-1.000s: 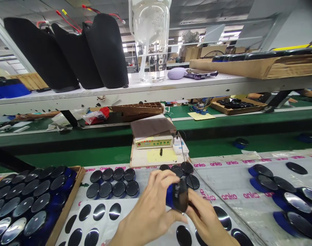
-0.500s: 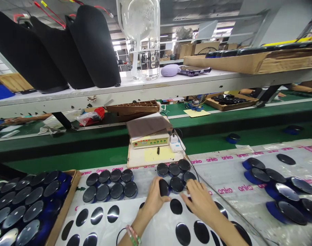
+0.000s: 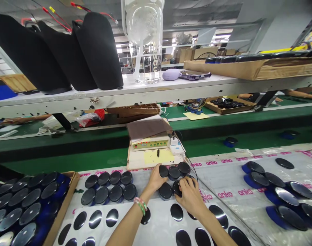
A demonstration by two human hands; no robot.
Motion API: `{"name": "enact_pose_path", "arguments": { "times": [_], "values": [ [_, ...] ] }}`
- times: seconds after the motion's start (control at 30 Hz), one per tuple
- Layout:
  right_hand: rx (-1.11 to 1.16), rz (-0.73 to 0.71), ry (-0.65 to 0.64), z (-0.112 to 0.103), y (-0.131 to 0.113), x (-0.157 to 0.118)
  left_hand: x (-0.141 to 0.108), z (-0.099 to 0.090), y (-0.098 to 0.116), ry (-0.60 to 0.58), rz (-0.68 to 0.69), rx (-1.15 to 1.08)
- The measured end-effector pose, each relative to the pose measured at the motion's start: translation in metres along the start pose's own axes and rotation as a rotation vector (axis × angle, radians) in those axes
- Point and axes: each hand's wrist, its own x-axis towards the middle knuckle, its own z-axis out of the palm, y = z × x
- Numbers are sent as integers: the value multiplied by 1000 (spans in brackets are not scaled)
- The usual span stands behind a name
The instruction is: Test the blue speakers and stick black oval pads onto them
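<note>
My left hand (image 3: 154, 179) is closed around the side of a round black-topped part (image 3: 163, 171) at the back left of a small group, thumb in front. My right hand (image 3: 190, 194) curls over another round part (image 3: 176, 188) in the front row, its fingers on the top and right edge. Just left of that one stands a further round part (image 3: 165, 191), touched by neither hand. Below my hands lies a white sheet (image 3: 158, 225) carrying flat black discs (image 3: 176, 212) in rows.
Several more round parts (image 3: 116, 193) stand in two rows on the left. A cardboard tray (image 3: 73, 184) of blue-sided parts is at far left, loose ones (image 3: 286, 196) at right. A control box (image 3: 151, 142) sits behind, its cable crossing the bench. Overhead runs a shelf (image 3: 171, 89) with a bottle (image 3: 145, 44).
My left hand has left a front-row part, now standing upright, and moved back to the rear one. My right hand has shifted slightly left and down onto the neighbouring part.
</note>
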Motion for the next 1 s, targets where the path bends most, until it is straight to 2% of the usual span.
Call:
{"name": "enact_pose_path", "arguments": {
  "times": [0.1,0.17,0.27,0.37,0.47,0.57,0.73,0.87,0.93,1.0],
  "values": [
    [104,73,22,-8,5,-1,-4,-5,6,-35,-4,1],
    [185,127,37,-16,8,-2,-12,-13,18,-71,16,5],
    [325,187,52,-29,7,-2,-30,-25,48,-204,131,7],
    [575,236,49,-42,-4,0,-52,-33,81,-366,272,-1],
    [726,270,50,-52,-18,3,-68,-38,105,-305,319,52],
    [787,289,39,-59,-29,5,-76,-44,116,-253,305,111],
    [884,315,7,-59,-44,3,-90,-52,116,-239,273,136],
    [910,376,-141,-51,-58,4,-93,-57,103,-195,294,224],
    [792,320,-108,-53,-55,7,-84,-64,86,-150,274,289],
    [634,285,0,-59,-41,11,-72,-77,64,-64,220,337]
  ]
}}
